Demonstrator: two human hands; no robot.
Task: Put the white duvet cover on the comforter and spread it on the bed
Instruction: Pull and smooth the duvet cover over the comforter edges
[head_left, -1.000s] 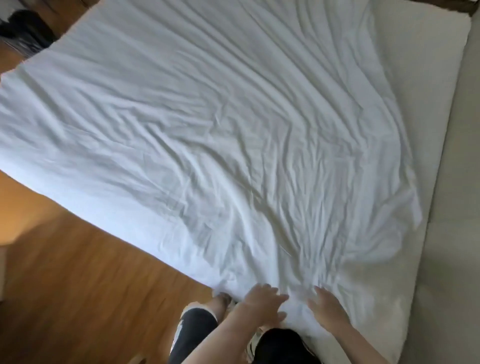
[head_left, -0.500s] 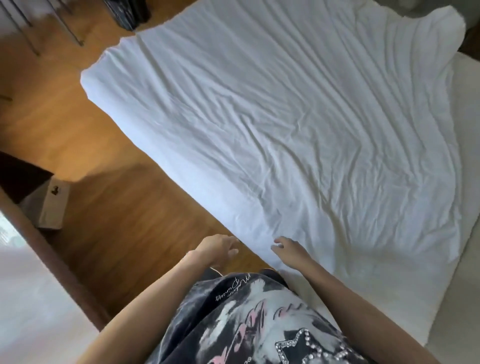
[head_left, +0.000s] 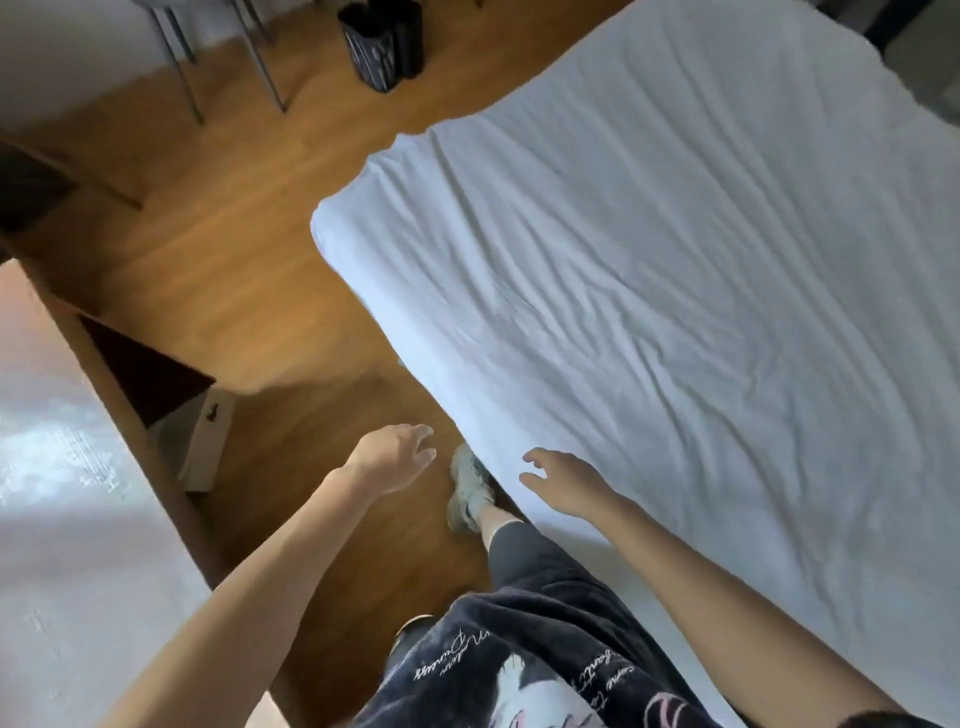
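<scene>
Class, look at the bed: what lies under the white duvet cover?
The white duvet cover spreads wrinkled over the bed. Whatever lies beneath it, comforter or mattress, is completely covered. Only wooden floor shows beside its edge.

Your left hand (head_left: 392, 457) and right hand (head_left: 566, 483), fingers relaxed, hover empty beside the wrinkled white duvet cover (head_left: 675, 291) spread over the bed.

Warm orange-brown wooden floor (head_left: 218, 270) across the left and centre, brightly lit toward ten o'clock and shadowed toward seven. At eleven o'clock, thin grey metal furniture legs (head_left: 179, 67) against a pale wall (head_left: 62, 41). At twelve o'clock, a black patterned bin (head_left: 382, 44) standing on the floor. At eight o'clock, a pale glossy surface (head_left: 57, 493) with a wooden edge; beside it a small white box (head_left: 205, 447) on the floor.
</scene>
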